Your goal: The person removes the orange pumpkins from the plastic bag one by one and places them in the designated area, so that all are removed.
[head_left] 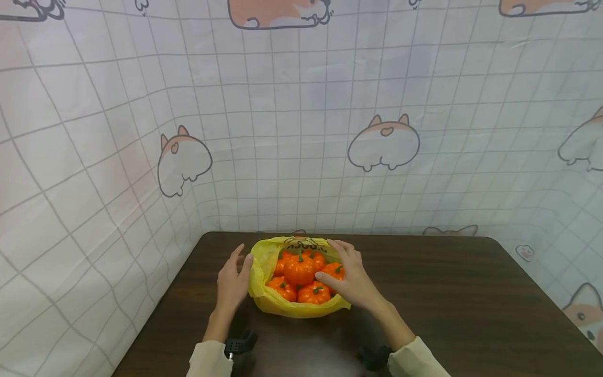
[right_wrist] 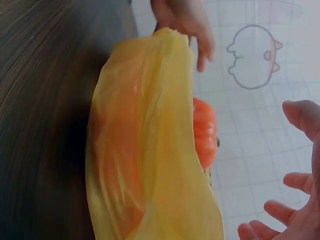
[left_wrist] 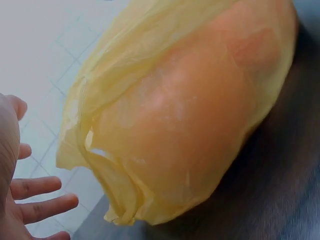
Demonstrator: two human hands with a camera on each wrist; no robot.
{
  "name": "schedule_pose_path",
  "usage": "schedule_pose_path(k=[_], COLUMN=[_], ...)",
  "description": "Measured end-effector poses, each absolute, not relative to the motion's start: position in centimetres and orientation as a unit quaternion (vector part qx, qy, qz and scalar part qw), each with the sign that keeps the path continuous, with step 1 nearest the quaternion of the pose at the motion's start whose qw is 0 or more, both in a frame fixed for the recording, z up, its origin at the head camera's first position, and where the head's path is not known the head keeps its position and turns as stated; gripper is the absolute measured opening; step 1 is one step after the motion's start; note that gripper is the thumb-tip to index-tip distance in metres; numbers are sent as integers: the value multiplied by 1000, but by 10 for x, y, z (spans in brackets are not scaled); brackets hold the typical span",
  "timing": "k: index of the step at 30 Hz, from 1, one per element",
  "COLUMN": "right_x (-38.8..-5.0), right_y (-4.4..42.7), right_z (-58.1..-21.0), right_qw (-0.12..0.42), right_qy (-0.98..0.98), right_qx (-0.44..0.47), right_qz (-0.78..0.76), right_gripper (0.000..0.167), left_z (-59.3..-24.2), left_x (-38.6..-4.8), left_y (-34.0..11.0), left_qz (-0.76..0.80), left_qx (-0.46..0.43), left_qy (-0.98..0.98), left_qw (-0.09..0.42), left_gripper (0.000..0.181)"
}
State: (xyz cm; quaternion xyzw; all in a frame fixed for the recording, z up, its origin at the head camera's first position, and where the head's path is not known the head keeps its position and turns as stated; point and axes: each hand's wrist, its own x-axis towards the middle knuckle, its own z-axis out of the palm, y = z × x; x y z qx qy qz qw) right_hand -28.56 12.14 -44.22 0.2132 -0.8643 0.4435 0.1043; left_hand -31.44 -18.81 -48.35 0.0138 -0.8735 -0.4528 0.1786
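Observation:
A yellow plastic bag [head_left: 298,310] sits on the table with its mouth wide and its rim rolled unevenly. Inside are several glossy orange, ribbed vegetables with green stems, like small pumpkins or bell peppers; one [head_left: 300,270] lies on top of the others. My left hand [head_left: 233,277] is beside the bag's left rim, fingers apart and holding nothing. Over the bag's right side is my right hand [head_left: 353,277], its fingers spread and its thumb above the vegetables. In the right wrist view, these fingers [right_wrist: 280,212] show apart from the bag. Whether the left thumb touches the rim, I cannot tell.
The dark wooden table [head_left: 438,298] extends to the right of the bag. Behind and at the left hangs a white gridded cloth [head_left: 301,173] with cartoon dogs. A black strap [head_left: 241,344] circles the left wrist; another dark strap [head_left: 374,358] is at the right wrist.

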Motion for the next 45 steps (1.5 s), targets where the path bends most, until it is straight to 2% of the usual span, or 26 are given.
schedule_pose_path(k=[13,25,33,45], right_x=[-301,-305,-310,-313], right_y=[102,92,86,80], right_z=[-450,-456,-457,-467], right_qw=[53,33,2,-18], right_qy=[-821,-836,-849,-857], right_qx=[208,174,163,164], right_qz=[530,519,503,488], right_gripper=[76,79,76,79], left_z=[-497,-498,-498,-499], left_x=[-327,-337,-340,-343], left_y=[-190,-192,-198,-202], left_qz=[-530,-563,-556,-574], left_qx=[16,-2,2,-13], left_qy=[-837,-821,-827,-817], left_qw=[132,90,78,58], left_gripper=[48,42,43,45])
